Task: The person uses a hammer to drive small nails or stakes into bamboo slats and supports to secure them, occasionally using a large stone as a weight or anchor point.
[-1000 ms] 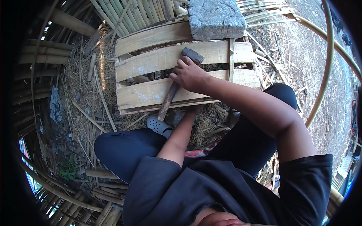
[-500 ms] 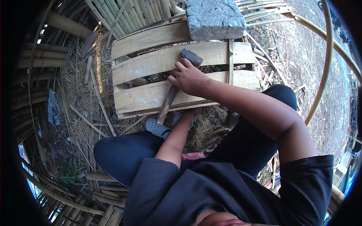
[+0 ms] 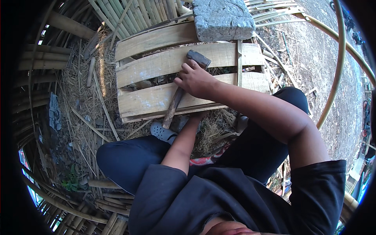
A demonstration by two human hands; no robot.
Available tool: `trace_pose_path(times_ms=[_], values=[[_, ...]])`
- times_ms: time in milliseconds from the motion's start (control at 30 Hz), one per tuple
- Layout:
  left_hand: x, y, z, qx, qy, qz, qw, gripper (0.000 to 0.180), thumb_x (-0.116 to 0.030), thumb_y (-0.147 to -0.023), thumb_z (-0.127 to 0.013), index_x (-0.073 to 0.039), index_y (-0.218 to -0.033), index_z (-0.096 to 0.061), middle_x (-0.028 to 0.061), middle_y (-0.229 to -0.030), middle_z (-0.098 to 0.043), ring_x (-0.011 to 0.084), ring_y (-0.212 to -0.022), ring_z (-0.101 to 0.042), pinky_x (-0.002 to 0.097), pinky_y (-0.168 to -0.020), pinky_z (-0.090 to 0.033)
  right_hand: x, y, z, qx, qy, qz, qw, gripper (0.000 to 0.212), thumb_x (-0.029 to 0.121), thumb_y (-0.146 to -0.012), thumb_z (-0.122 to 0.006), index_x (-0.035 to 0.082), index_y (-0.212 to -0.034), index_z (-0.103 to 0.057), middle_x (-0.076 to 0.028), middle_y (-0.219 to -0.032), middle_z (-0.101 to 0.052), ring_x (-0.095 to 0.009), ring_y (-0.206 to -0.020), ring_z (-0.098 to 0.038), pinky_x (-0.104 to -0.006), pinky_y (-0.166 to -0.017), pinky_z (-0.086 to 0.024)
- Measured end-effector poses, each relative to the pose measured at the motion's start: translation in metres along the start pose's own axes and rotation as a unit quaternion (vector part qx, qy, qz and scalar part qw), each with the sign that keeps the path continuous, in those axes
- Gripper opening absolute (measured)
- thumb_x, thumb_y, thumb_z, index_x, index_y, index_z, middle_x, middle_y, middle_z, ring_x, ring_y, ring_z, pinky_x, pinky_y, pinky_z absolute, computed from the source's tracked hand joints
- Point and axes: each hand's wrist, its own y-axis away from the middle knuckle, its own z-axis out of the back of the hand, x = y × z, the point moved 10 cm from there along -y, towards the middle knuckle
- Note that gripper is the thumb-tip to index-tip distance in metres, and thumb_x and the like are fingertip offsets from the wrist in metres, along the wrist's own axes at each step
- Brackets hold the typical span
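Hammer [image 3: 198,58] lies slantwise over the slats [image 3: 147,102], its head on the middle one and its handle end past their near edge, by your shoe [image 3: 161,132]. Your right hand [image 3: 194,81] is wrapped around the handle, close below the head. Your left hand [image 3: 199,116] goes under the slats' near edge; its fingers are hidden, so I cannot tell whether they grasp anything. Expect the hammer to be head-heavy, stiff and hard to damage. The handle looks like worn wood, probably giving fair grip, less if your palm is damp. Your hold near the head should balance it best; lower down, it likely tips more. The slats look thin and may flex under it, while the stone [image 3: 223,21] at their far side looks heavy and rough
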Motion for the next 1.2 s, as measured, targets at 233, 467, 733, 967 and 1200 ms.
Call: trace_pose_path(times_ms=[233, 467, 733, 967, 1200], values=[[-0.010, 0.003, 0.003, 0.006, -0.007, -0.017, 1.000, 0.060, -0.046, -0.101, -0.049, -0.011, -0.150, -0.049, 0.0193, -0.154, -0.049, 0.0390, -0.142, -0.046, 0.0542, -0.116, -0.036, -0.001, 0.001, -0.001, -0.016, -0.008, 0.001, 1.000, 0.018, 0.023, -0.093, -0.057, 0.010, -0.104, -0.063, -0.008, -0.097, -0.066, -0.029, -0.110, -0.057, -0.0519, -0.105, -0.039], [-0.016, -0.001, 0.009, -0.026, 0.016, -0.011, 0.999, 0.032, -0.035, -0.098, -0.055, -0.007, -0.102, -0.070, 0.0200, -0.096, -0.072, 0.0410, -0.090, -0.069, 0.0557, -0.084, -0.050, -0.002, 0.002, -0.009, 0.043, -0.020, -0.004, 0.999, 0.025, 0.024, -0.097, -0.055, 0.008, -0.112, -0.066, -0.011, -0.108, -0.069, -0.033, -0.122, -0.056, -0.0613, -0.110, -0.040], [-0.012, -0.008, -0.002, 0.024, 0.016, 0.025, 0.999, 0.051, -0.042, -0.099, -0.052, -0.010, -0.138, -0.056, 0.0244, -0.139, -0.058, 0.0462, -0.127, -0.056, 0.0613, -0.106, -0.041, -0.002, 0.014, 0.006, -0.040, 0.007, 0.008, 0.999, 0.021, 0.023, -0.095, -0.052, 0.008, -0.105, -0.064, -0.011, -0.104, -0.062, -0.030, -0.105, -0.058, -0.0553, -0.109, -0.039], [-0.001, -0.001, 0.013, -0.027, -0.099, 0.093, 0.990, 0.057, -0.049, -0.099, -0.049, -0.017, -0.146, -0.052, 0.0160, -0.154, -0.046, 0.0415, -0.144, -0.038, 0.0720, -0.115, -0.021, 0.002, 0.011, 0.057, -0.051, -0.009, 0.015, 0.999, 0.022, 0.019, -0.093, -0.059, 0.009, -0.111, -0.066, -0.011, -0.111, -0.064, -0.029, -0.113, -0.061, -0.0572, -0.110, -0.041], [-0.043, -0.003, 0.027, 0.100, -0.133, 0.106, 0.980, 0.051, -0.031, -0.099, -0.048, -0.008, -0.145, -0.047, 0.0211, -0.149, -0.047, 0.0374, -0.143, -0.040, 0.0563, -0.120, -0.026, -0.023, 0.070, 0.065, 0.059, -0.150, -0.073, 0.984, 0.018, 0.020, -0.089, -0.064, 0.003, -0.087, -0.068, -0.017, -0.078, -0.068, -0.037, -0.080, -0.070, -0.0472, -0.072, -0.056]])
